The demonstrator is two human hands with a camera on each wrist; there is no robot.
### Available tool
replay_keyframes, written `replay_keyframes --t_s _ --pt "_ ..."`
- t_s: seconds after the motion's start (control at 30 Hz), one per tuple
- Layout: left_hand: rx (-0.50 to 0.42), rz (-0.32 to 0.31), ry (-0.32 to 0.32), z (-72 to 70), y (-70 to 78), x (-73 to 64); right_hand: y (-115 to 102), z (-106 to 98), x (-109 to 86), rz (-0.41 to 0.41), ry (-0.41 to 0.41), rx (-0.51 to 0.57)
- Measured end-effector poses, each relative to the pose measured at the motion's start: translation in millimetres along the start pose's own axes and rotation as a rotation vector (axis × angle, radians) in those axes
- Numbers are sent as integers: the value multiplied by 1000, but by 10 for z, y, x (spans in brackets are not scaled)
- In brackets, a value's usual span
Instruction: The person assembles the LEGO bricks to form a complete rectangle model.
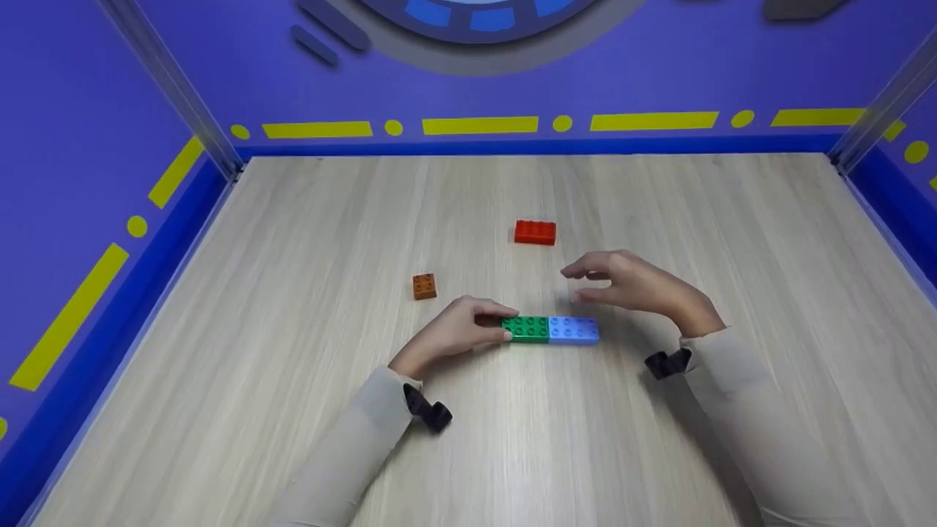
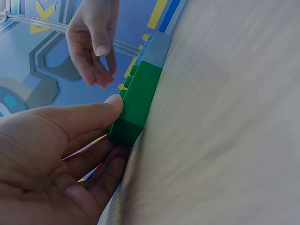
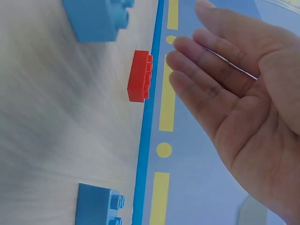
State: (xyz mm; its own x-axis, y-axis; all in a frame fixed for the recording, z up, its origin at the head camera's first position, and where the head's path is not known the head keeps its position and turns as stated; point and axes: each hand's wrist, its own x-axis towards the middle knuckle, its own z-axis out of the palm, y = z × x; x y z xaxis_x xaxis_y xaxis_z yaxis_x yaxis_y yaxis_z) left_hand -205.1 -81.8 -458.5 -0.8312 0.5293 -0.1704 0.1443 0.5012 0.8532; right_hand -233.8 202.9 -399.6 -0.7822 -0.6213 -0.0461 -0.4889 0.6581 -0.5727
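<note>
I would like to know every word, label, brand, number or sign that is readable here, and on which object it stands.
No readable text in any view.
Blue-purple printed wall: yellow bars and dots, no letters or numbers.
Studded plastic bricks, green, light-blue, red and orange-brown: no readable text; any marks on the studs are too small to read.

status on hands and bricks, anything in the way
Left hand pinches green toy brick; right hand empty. Blue toy brick end to end with green one. Red toy brick and small brown toy brick apart, not in the way.
</note>
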Motion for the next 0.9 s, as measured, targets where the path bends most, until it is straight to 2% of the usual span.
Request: replay_keyframes --t_s 0.2,0.43,0.9 --pt "-15 9 -7 -1 -7 8 14 -16 113 22 35 -55" --pt "-30 30 -9 5 -3 19 30 -39 239 80 32 -22" --pt "2 22 -10 -12 4 11 172 -38 537 202 65 -33"
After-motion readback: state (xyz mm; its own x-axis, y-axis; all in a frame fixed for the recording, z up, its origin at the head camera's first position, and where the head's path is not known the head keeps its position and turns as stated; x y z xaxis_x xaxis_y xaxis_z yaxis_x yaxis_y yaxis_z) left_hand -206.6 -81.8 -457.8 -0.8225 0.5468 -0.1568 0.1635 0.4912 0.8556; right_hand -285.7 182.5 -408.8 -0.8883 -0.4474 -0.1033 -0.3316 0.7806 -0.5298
